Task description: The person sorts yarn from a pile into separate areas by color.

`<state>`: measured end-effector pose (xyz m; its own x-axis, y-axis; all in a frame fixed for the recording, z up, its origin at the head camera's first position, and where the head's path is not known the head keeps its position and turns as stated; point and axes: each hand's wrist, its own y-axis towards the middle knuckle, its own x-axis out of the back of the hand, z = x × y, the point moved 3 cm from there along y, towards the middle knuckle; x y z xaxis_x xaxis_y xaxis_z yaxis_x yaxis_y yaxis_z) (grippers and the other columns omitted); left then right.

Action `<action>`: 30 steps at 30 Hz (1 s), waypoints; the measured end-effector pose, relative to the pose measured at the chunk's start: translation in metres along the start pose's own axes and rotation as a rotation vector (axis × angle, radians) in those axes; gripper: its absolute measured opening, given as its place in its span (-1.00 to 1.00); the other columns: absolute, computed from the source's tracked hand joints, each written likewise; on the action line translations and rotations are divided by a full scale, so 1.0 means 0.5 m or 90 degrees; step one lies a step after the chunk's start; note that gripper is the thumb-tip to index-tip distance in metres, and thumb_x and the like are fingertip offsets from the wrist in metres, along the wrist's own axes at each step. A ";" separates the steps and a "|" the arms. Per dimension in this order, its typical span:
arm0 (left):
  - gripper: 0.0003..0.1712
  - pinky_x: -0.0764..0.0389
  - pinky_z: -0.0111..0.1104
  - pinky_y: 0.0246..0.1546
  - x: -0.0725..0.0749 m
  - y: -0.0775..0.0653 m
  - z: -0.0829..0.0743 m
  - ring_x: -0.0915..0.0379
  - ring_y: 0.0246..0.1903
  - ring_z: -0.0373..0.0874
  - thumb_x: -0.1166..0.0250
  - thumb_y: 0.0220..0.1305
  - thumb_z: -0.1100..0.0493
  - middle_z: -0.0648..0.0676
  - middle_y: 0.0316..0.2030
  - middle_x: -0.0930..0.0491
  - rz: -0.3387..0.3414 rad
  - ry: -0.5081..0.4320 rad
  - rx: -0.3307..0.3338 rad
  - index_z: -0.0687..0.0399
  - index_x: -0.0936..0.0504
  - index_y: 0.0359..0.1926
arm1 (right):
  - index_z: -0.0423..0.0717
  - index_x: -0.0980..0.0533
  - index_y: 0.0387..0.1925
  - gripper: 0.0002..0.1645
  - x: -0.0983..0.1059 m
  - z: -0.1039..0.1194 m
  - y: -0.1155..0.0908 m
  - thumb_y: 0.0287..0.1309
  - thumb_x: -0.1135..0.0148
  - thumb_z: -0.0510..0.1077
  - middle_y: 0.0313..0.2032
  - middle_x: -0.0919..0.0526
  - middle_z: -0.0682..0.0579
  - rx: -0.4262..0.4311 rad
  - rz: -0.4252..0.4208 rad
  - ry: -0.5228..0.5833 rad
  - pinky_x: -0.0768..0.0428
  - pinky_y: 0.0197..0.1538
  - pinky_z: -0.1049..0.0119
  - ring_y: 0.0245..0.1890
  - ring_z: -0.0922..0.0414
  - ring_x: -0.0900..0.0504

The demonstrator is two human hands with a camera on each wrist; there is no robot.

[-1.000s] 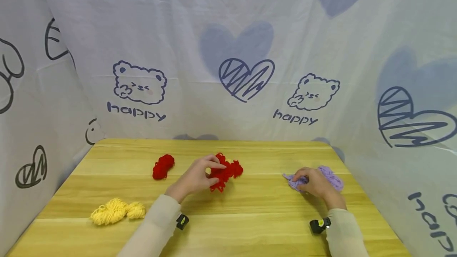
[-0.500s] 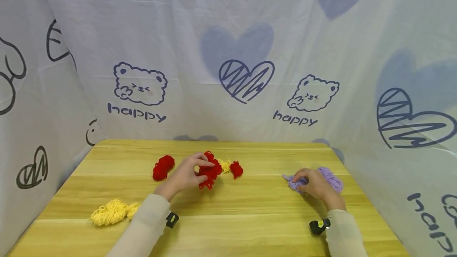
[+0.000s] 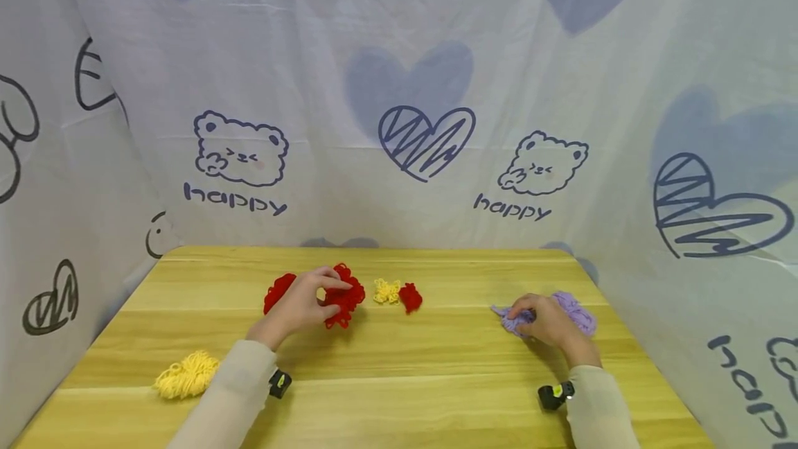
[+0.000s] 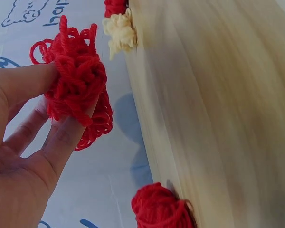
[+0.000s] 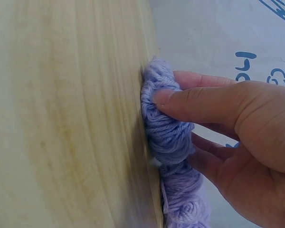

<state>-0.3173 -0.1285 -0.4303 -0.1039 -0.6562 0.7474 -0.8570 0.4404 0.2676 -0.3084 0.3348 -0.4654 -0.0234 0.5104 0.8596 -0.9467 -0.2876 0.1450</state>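
A loopy bundle of red yarn (image 3: 346, 296) is pinched between the thumb and fingers of my left hand (image 3: 298, 305). In the left wrist view this red bundle (image 4: 78, 80) appears lifted off the table. At the right, my right hand (image 3: 551, 326) pinches a purple yarn skein (image 5: 168, 133), which lies on the wood. Another purple skein (image 3: 578, 312) sits right beside it, partly behind that hand. A compact red skein (image 3: 277, 291) lies behind my left hand, partly covered by it.
A small yellow yarn bundle (image 3: 386, 291) and a small red one (image 3: 410, 298) lie side by side at mid-table. Near the front left is a bigger yellow skein (image 3: 187, 374), close to my left sleeve (image 3: 227, 393). A printed curtain (image 3: 337, 213) borders the table's back and sides.
My left hand has moved left with the red yarn bundle, uncovering the small yellow bundle. Its sleeve now hides the second yellow piece at front left. The right hand stays in place.
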 end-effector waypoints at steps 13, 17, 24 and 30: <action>-0.58 -0.57 -0.49 -0.43 0.026 -0.007 0.036 -0.50 -0.08 0.05 -0.46 0.14 0.44 0.16 -0.01 -0.60 -0.017 0.023 0.021 0.16 -0.78 0.05 | -0.03 -0.72 -0.35 -0.75 -0.001 -0.003 0.001 0.02 -0.47 -0.43 -0.08 -0.76 -0.11 0.000 0.000 0.000 -0.59 0.21 -0.21 0.05 -0.17 -0.67; -0.59 -0.54 -0.49 -0.43 0.030 -0.008 0.045 -0.49 -0.16 0.01 -0.47 0.12 0.45 0.17 -0.02 -0.61 -0.019 0.026 0.020 0.18 -0.78 0.03 | -0.02 -0.72 -0.36 -0.75 -0.001 -0.005 0.002 0.02 -0.48 -0.43 -0.08 -0.76 -0.10 -0.003 0.002 0.003 -0.59 0.21 -0.21 0.05 -0.16 -0.67; -0.60 -0.58 -0.40 -0.31 0.034 -0.007 0.055 -0.46 -0.25 -0.03 -0.45 0.11 0.48 0.18 -0.04 -0.62 -0.016 0.024 0.012 0.21 -0.79 0.01 | -0.04 -0.72 -0.36 -0.75 0.000 -0.003 0.001 0.01 -0.47 -0.44 -0.08 -0.76 -0.11 -0.007 0.005 0.009 -0.60 0.21 -0.21 0.04 -0.17 -0.67; -0.61 -0.72 -0.06 -0.05 0.033 -0.004 0.064 -0.53 -0.11 0.05 -0.46 0.11 0.48 0.18 -0.06 -0.61 0.004 0.029 0.015 0.22 -0.79 0.00 | -0.05 -0.72 -0.36 -0.75 0.000 -0.003 0.001 0.01 -0.46 -0.45 -0.08 -0.76 -0.12 -0.003 0.003 0.008 -0.59 0.21 -0.22 0.04 -0.17 -0.67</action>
<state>-0.3333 -0.1597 -0.4382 -0.0869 -0.6241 0.7765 -0.8680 0.4299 0.2483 -0.3092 0.3360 -0.4660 -0.0320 0.5186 0.8544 -0.9482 -0.2860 0.1381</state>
